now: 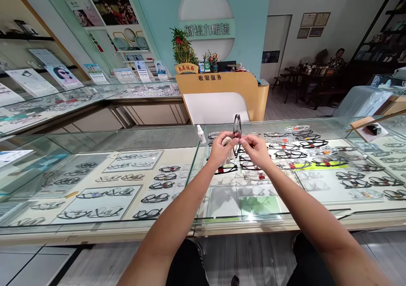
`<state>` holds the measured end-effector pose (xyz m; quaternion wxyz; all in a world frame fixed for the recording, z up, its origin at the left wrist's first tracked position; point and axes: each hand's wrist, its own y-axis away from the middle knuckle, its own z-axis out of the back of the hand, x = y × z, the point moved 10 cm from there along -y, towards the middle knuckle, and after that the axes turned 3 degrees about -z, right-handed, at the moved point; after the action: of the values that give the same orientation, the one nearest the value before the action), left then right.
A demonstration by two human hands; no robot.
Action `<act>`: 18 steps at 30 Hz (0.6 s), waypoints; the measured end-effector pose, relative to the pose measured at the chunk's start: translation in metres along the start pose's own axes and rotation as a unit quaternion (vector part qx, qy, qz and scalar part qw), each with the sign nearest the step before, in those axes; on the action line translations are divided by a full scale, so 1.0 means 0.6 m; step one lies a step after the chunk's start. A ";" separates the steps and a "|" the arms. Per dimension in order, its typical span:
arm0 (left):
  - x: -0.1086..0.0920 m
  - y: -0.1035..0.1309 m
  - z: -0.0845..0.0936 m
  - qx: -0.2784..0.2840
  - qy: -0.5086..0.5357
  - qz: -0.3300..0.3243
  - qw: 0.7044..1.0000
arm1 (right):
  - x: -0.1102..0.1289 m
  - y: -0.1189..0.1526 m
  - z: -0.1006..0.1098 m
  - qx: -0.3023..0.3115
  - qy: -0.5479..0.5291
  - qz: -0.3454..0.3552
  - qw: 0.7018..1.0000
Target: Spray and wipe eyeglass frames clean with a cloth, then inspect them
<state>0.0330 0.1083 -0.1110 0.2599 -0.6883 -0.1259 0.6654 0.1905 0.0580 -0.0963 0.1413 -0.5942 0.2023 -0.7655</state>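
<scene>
One pair of glasses (237, 127) up between two hands, midway by the look of it.
In the head view, just right of the middle of the frame, the left hand (218, 151) pinches the pair between thumb and fingers, a pale cloth (226, 141) bunched in its grip; the right hand (258, 151) pinches the other side. The pair is held on edge, not set down on the glass counter (253, 227). A small white bottle (201, 134) stands just beside, upper middle. How much is done or left on the lenses, I can't tell.
</scene>
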 end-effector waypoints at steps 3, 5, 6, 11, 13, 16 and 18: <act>0.008 0.001 0.002 -0.006 0.012 0.009 1.000 | -0.006 0.000 0.001 -0.002 0.003 -0.006 1.000; 0.014 0.001 0.002 -0.006 0.034 0.020 0.999 | -0.011 0.000 0.010 -0.019 0.014 -0.008 1.000; 0.017 0.000 0.002 -0.005 0.044 0.024 0.999 | -0.014 0.000 0.019 -0.039 0.030 -0.008 0.999; 0.024 -0.004 0.008 -0.013 0.044 0.030 0.998 | -0.007 0.007 0.100 -0.202 0.186 -0.002 0.962; 0.021 -0.003 0.006 -0.008 0.036 0.026 0.999 | 0.009 0.011 0.124 -0.246 0.223 0.028 0.943; 0.012 0.003 -0.006 0.016 0.014 0.014 1.000 | 0.033 0.017 0.133 -0.275 0.231 0.104 0.927; 0.003 0.010 -0.015 0.028 -0.002 -0.003 1.000 | 0.042 0.020 0.123 -0.270 0.238 0.143 0.922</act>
<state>0.0413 0.1026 -0.1155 0.2810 -0.6793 -0.1092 0.6691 0.2552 0.0253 -0.0652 0.0308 -0.3750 0.5118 -0.7723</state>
